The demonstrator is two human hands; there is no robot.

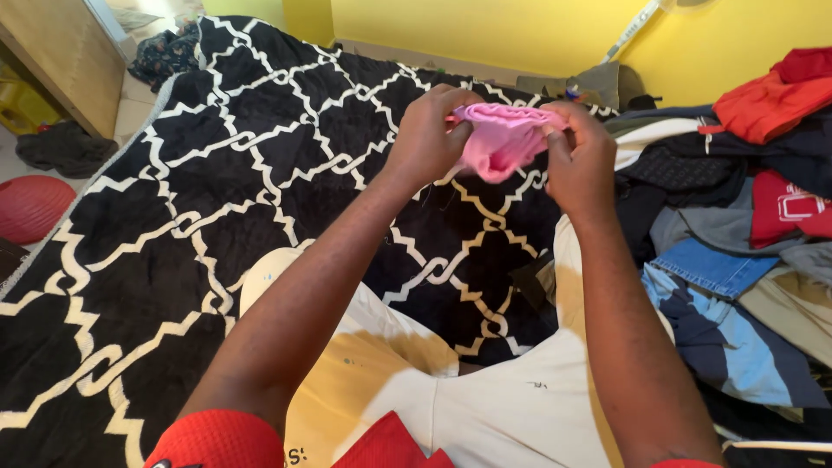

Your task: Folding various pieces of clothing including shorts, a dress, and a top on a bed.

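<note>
Both my hands are raised over a black blanket (217,199) with a white lattice pattern. Between them hangs a small pink garment (503,139), bunched up. My left hand (429,134) grips its left edge with the fingers curled. My right hand (581,160) pinches its right edge. Under my arms lies a cream and white garment (485,407) spread on the blanket.
A pile of mixed clothes (737,260) in red, blue, grey and black fills the right side. A yellow wall (485,30) rises behind. At the left are a wooden panel (61,52), a red round object (30,208) and dark cloth (65,147) on the floor.
</note>
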